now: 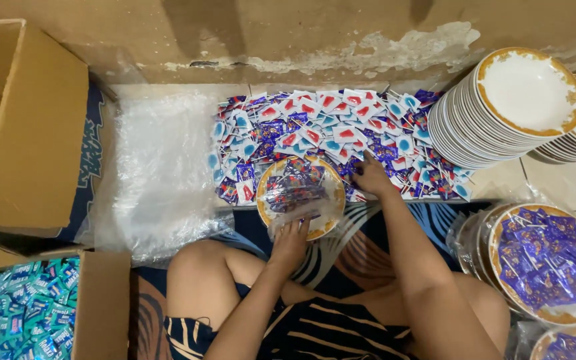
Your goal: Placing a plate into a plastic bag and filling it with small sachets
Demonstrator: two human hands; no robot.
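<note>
Floor (pixel 555 180): sachets (pixel 341 133), plates (pixel 501 113), boxes (pixel 28 127)

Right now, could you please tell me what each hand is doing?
Left hand: grips the wrapped plate by its near edge.
Right hand: reaches into the sachet pile; grip cannot be told.

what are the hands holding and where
Left hand grips the near rim of the gold-rimmed plate in clear plastic; right hand rests on the sachet pile.

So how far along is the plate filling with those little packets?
Done: filled plates sit stacked at the right. In hand: the left hand steadies a gold-rimmed plate under clear plastic, while the right hand reaches into the packet pile. Left: a tall stack of empty plates and most of the pile.
</note>
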